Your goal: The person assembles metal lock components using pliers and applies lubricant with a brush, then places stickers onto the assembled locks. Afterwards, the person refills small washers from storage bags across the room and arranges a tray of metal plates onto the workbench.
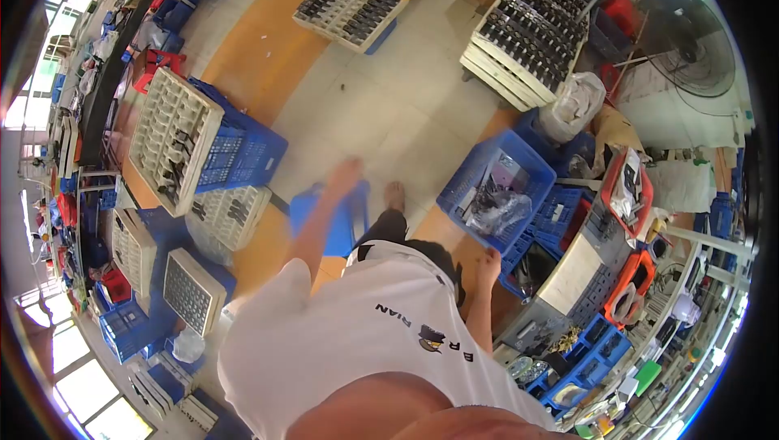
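Observation:
My left hand (345, 172) reaches forward, blurred, so how its fingers lie is unclear. The forearm passes over a smooth blue plastic object (324, 229), perhaps a stool, and I cannot tell whether the hand touches it. On the other side, my right hand (489, 263) is closed at the near edge of a blue plastic crate (459, 183), its fingers seemingly on the rim. Inside that crate lie a clear plastic bag (501, 211) and dark small parts. A bare foot (394, 195) shows on the floor ahead of me.
Cream trays (213, 119) lean on a blue crate (258, 145) at left. More trays with dark parts (353, 6) stand ahead, beside a tall tray stack (519, 46) at right. A cluttered workbench (572, 273) runs along the right; a fan (688, 52) stands beyond.

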Tool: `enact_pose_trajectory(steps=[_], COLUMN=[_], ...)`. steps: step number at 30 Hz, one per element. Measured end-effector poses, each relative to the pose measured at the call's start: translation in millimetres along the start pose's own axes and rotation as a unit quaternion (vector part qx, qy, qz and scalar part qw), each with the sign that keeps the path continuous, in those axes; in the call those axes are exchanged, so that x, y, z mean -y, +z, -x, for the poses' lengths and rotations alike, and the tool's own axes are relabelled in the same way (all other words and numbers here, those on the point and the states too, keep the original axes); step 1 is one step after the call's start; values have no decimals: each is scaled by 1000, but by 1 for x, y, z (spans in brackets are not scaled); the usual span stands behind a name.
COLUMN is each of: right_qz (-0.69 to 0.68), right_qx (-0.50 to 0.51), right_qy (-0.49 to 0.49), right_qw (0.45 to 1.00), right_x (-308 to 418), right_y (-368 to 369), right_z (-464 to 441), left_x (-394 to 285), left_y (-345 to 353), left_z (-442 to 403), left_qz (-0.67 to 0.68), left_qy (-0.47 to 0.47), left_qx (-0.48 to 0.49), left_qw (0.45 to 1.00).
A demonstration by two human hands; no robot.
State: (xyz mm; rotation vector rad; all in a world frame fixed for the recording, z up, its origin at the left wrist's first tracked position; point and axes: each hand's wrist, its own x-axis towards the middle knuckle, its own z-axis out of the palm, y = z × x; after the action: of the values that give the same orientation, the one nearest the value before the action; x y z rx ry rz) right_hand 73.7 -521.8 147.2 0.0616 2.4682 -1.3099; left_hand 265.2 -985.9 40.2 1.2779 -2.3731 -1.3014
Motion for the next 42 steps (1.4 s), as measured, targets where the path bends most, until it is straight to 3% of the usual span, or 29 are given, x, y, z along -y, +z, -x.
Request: enact_pose_trajectory(steps=[2,3,5,7,9,10,11,12,13,15,16,18,21,24,27,31,32,38,42], right_qz=[129,134,119,165,212,181,160,180,196,117,171,209,240,294,338,383,345,357,364], right_qx=[60,59,158,166,203,230,266,267,330,429,473,513,549,595,628,655,610,682,656], right_qy=[-89,-93,-148,-193,-249,-183,-120,-217,-241,-10,32,5,-51,-103,-159,-220,-25,-181,-134], right_qw=[986,985,969,953,923,938,943,922,891,896,864,833,799,741,682,612,713,612,647], right_x=[4,4,13,41,64,75,84,53,66,112,134,208,274,322,352,346,340,345,378], right_y=[48,69,106,135,160,175,194,223,243,283,302,307,350,379,417,457,481,564,568], right_z=[-43,-65,-111,-151,-184,-203,-232,-280,-298,-345,-365,-376,-405,-431,-454,-480,-494,-485,-434], left_x=[-11,-20,-47,-74,-73,-70,-72,-72,-84,-95,-96,-105,-105,-114,-119,-118,-115,-123,-123], left_y=[-14,-21,-39,-66,-63,-60,-59,-64,-76,-95,-104,-108,-127,-126,-121,-118,-125,-159,-167], left_z=[-36,-51,-74,-82,-95,-96,-98,-100,-99,-97,-100,-100,-110,-96,-88,-88,-93,-103,-100], left_qz=[28,11,-3,-157,-107,-54,-59,-63,-61,-34,-50,-60,-56,61,52,74,71,110,88], left_qy=[3,13,22,45,-21,-81,-76,-83,-131,-205,-216,-243,-272,-330,-400,-419,-412,-404,-393], left_qx=[-10,-12,-18,-9,-18,-28,-9,2,9,-17,-35,-54,-168,-284,-264,-232,-223,-281,-275], left_qw=[1000,1000,1000,987,994,995,995,995,990,978,975,967,946,898,876,875,881,864,873])
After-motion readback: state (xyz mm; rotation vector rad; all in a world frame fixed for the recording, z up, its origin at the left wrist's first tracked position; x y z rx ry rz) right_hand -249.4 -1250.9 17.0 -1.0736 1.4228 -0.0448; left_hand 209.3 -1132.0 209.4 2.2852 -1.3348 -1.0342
